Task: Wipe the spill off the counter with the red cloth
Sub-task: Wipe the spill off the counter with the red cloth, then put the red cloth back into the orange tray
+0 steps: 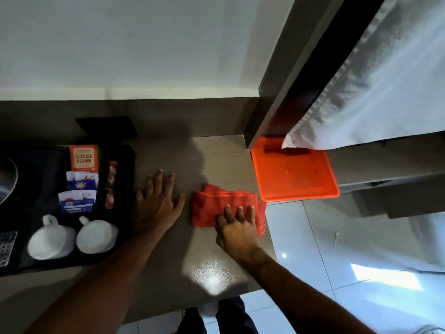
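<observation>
1. Head view, surroundings: my grey-brown wood-grain counter (168, 266) carries a black rectangular tray (36, 165) at its left. On the tray lie an orange "Classic Assam" tea packet (83, 158), blue-and-white sachets (78, 192) and two white ceramic cups (72, 236) lying on their sides. An orange plastic tray (292, 172) sits at the counter's right end and juts past its edge, partly under a hanging white curtain (375, 75). Nothing lies between my hands and the cloth.
2. Head view, hands: my left hand (157, 203) lies flat on the bare counter with fingers spread, holding nothing, just right of the black tray. My right hand (237, 231) is laid palm-down with straight fingers (240, 213) pressing on the cloth, not closed around it.
3. Head view, cloth: the red terry cloth (216, 206) is loosely folded and rumpled, near the counter's right edge, just below-left of the orange tray, apart from my left hand.
4. A glare patch (212, 273) shines on the counter nearer me; I cannot tell whether it is wet.
</observation>
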A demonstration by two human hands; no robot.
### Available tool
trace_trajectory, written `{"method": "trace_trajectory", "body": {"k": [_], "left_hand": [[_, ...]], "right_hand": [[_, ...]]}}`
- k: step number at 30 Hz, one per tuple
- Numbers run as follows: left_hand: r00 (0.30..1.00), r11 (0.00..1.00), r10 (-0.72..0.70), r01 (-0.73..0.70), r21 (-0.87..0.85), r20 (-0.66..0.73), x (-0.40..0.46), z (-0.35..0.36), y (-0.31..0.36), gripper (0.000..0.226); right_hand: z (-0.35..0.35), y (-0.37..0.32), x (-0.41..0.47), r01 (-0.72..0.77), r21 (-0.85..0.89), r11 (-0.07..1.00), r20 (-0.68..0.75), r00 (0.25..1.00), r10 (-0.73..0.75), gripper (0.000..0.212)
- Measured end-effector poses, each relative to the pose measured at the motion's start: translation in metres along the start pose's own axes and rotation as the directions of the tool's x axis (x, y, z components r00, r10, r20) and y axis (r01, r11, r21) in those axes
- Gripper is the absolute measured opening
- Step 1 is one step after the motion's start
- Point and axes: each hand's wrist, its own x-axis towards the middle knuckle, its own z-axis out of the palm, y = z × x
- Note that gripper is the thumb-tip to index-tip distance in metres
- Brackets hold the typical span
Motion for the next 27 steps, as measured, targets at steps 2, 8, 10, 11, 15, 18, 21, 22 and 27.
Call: {"method": "trace_trajectory", "body": {"k": [2, 8, 10, 11, 15, 18, 21, 22, 27], "left_hand": [[1.000, 1.000, -0.008, 0.008, -0.007, -0.002, -0.004, 0.003, 0.001, 0.078], [1.000, 1.000, -0.023, 0.023, -0.013, 0.015, -0.012, 0.005, 0.010, 0.079], [0.998, 0.998, -0.057, 0.059, -0.033, 0.039, -0.012, 0.002, 0.010, 0.081], [0.996, 0.996, -0.074, 0.077, -0.042, 0.055, -0.011, 0.001, 0.010, 0.079], [0.982, 0.992, -0.123, 0.121, 0.028, 0.140, -0.005, -0.012, 0.014, 0.076], [0.992, 0.996, -0.092, 0.091, 0.005, 0.085, -0.019, -0.019, 0.036, 0.073], [0.999, 0.999, -0.033, 0.033, -0.031, -0.004, -0.022, -0.029, 0.067, 0.074], [0.999, 0.999, -0.022, 0.021, -0.032, -0.028, -0.016, -0.036, 0.077, 0.076], [1.000, 1.000, -0.024, 0.023, -0.011, -0.018, 0.011, -0.060, 0.103, 0.079]], "right_hand": [[-0.007, 0.011, 0.002, -0.056, 0.168, 0.984, -0.080, 0.994, 0.070, 0.038], [-0.022, 0.094, 0.026, -0.066, 0.895, 0.442, -0.111, 0.926, 0.362, 0.020], [-0.021, 0.116, 0.044, -0.099, 0.964, 0.247, 0.006, 0.936, 0.353, 0.018], [-0.021, 0.126, 0.053, -0.121, 0.983, 0.141, 0.072, 0.946, 0.315, 0.020], [-0.008, 0.167, 0.088, -0.185, 0.981, -0.066, 0.194, 0.962, 0.191, 0.007], [0.005, 0.193, 0.091, -0.235, 0.968, -0.088, 0.249, 0.940, 0.232, 0.018], [0.015, 0.221, 0.101, -0.271, 0.962, -0.031, 0.262, 0.886, 0.383, 0.026], [0.017, 0.232, 0.110, -0.278, 0.961, -0.008, 0.254, 0.868, 0.427, 0.028], [0.004, 0.261, 0.141, -0.346, 0.895, 0.281, 0.190, 0.866, 0.463, 0.024]]}}
